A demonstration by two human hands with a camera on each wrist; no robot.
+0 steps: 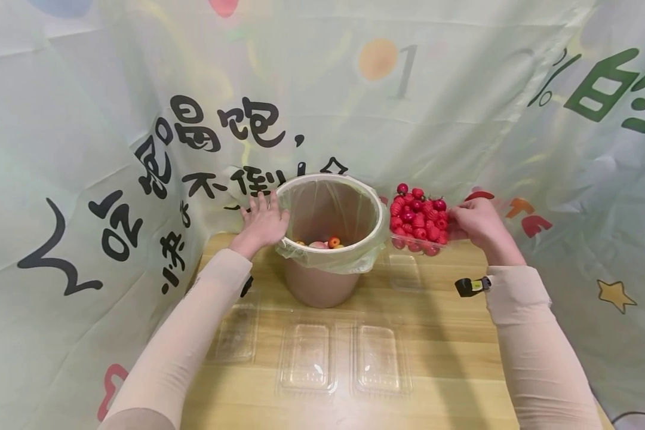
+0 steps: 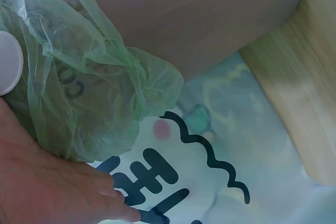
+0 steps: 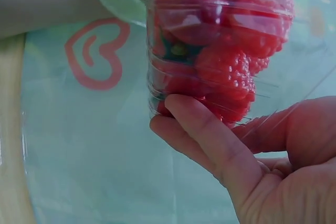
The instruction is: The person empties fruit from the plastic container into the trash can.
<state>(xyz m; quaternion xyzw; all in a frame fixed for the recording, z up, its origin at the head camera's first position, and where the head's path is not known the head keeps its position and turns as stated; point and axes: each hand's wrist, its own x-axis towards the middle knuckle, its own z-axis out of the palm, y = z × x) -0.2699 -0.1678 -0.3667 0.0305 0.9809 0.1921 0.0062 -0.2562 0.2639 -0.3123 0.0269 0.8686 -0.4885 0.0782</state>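
A pinkish-beige bin (image 1: pixel 322 286), lined with a pale green plastic bag (image 1: pixel 349 261), stands at the back of the table. My left hand (image 1: pixel 263 224) rests at the left of its rim, fingers spread. In the left wrist view that hand lies beside the white rim (image 2: pixel 9 64) and the bag. To the right of the bin, above the table, my right hand (image 1: pixel 475 224) grips the edge of a clear plastic box (image 3: pixel 153 72). The box is filled with raspberries (image 1: pixel 419 221) and smooth round red fruits (image 1: pixel 402 188). Inside the bin are several fruits, one orange-red (image 1: pixel 334 242).
Two clear plastic trays (image 1: pixel 307 358) lie side by side in front of the bin. Another clear tray (image 1: pixel 236 334) is at the left, and one (image 1: pixel 405 272) lies below the held box. A printed cloth (image 1: pixel 322 71) encloses the wooden table (image 1: pixel 451 370) at the back and sides.
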